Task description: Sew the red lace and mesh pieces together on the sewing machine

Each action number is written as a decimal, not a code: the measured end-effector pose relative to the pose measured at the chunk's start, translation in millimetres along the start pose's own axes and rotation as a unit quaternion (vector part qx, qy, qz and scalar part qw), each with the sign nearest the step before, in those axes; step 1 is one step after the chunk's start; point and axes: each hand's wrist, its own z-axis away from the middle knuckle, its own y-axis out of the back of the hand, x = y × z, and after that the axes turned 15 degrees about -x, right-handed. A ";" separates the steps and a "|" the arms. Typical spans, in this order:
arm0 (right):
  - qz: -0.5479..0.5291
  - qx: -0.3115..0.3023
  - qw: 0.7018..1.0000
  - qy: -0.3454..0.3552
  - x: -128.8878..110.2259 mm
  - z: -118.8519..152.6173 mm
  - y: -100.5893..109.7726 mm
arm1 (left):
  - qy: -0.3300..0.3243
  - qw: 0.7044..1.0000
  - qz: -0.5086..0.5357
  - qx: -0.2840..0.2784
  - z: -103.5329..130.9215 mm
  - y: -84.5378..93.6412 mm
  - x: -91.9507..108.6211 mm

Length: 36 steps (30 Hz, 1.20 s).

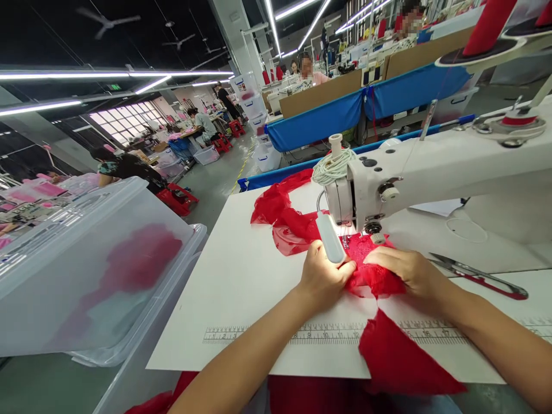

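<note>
A white sewing machine (414, 172) stands over the table, its lamp (331, 237) lighting the needle area. Red lace fabric (371, 270) lies under the presser foot. At its left edge my left hand (323, 276) is closed, thumb and fingers pinching the cloth. My right hand (405, 273) rests on the right part of the lace, fingers stretched out and pressing it down. Beyond the needle, more sheer red fabric (293, 227) lies bunched on the table. A red triangular piece (401, 356) hangs over the front edge, joined to the lace by a thin strand.
Thread snips (483, 276) lie right of my right hand. A printed ruler (314, 334) runs along the front of the white table (215, 253). At the left stands a translucent plastic box (86, 276) with red cloth inside. Other people sit at machines farther back.
</note>
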 end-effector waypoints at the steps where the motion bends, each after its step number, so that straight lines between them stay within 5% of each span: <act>1: 0.010 -0.004 1.000 -0.001 0.9 1.7 -1.0 | -0.022 0.999 -0.035 0.007 0.5 -1.9 -0.6; 7: 0.059 -0.044 0.997 0.007 5.6 6.6 -5.1 | -0.056 0.988 -0.144 0.027 2.9 -5.7 1.7; 18: 0.120 -0.010 0.993 0.012 12.6 7.9 -14.2 | -0.036 0.994 -0.077 -0.072 20.8 15.9 18.0; 29: 0.138 -0.001 0.990 0.010 8.6 7.5 -9.8 | -0.040 0.996 -0.063 -0.057 22.8 7.9 14.8; 36: 0.155 -0.009 0.988 0.006 7.8 7.5 -9.8 | -0.039 0.998 -0.054 0.006 18.7 9.4 12.2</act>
